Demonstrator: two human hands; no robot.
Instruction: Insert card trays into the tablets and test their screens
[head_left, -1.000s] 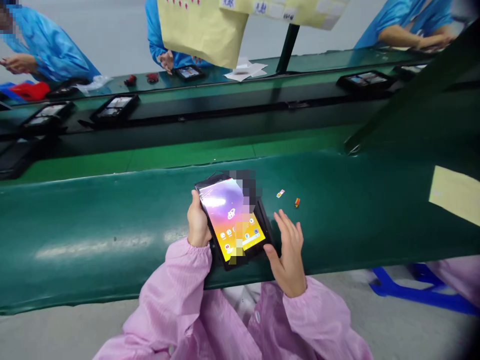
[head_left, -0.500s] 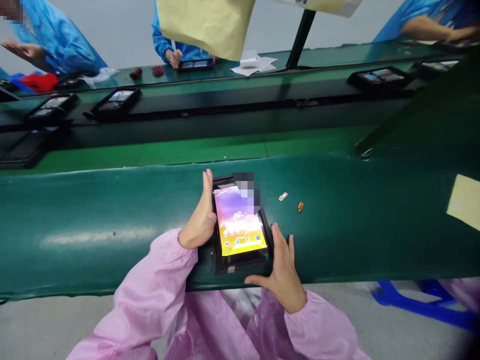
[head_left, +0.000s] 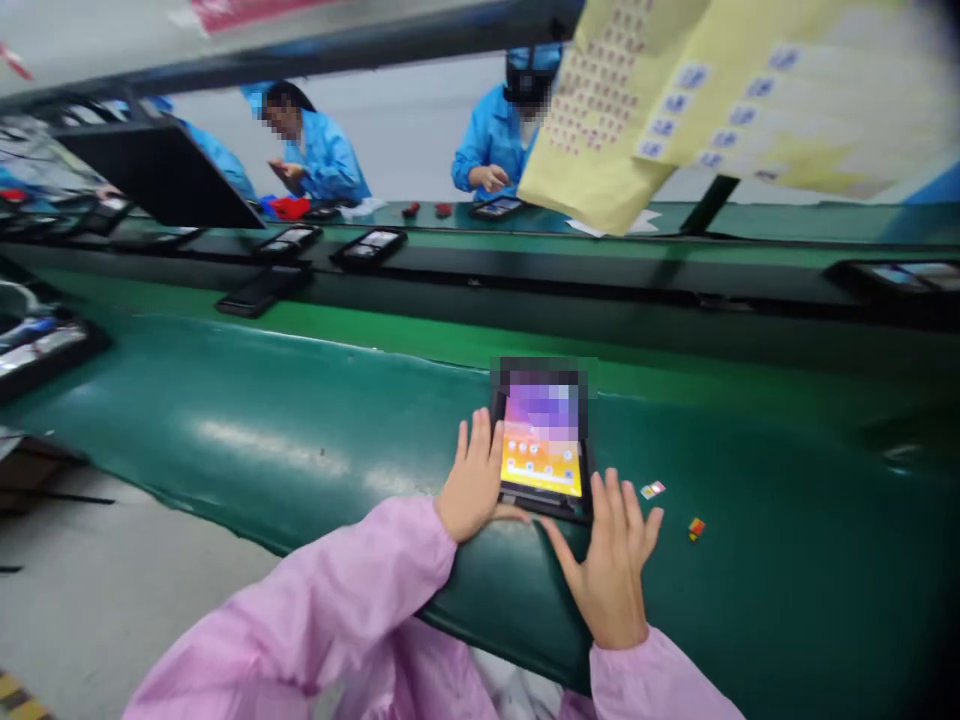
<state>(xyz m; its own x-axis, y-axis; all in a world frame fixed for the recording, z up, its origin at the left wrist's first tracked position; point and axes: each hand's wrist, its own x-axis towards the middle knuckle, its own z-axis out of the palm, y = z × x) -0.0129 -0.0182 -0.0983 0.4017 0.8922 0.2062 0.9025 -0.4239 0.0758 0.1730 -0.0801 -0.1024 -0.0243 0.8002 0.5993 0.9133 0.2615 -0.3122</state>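
A phone [head_left: 541,448] with a lit, colourful screen lies in a black tray on the dark green bench [head_left: 300,420] in front of me. My left hand [head_left: 471,484] rests flat on the bench against the tray's left side, fingers stretched out. On the tray's right side, my right hand [head_left: 609,560] lies with fingers spread and the thumb at the tray's near edge. Neither hand holds anything. Two tiny pieces, a pale card [head_left: 652,489] and an orange bit [head_left: 696,527], lie just right of my right hand.
A green conveyor [head_left: 420,335] runs behind the bench, with black trays of phones [head_left: 371,245] on the far side. Two people in blue coats [head_left: 319,150] work at the far bench. Yellow sheets [head_left: 675,90] hang overhead at the right. Grey floor lies at the lower left.
The view has swung up and to the left. My hands have flattened out on either side of the tray, which now sits straight on the bench.
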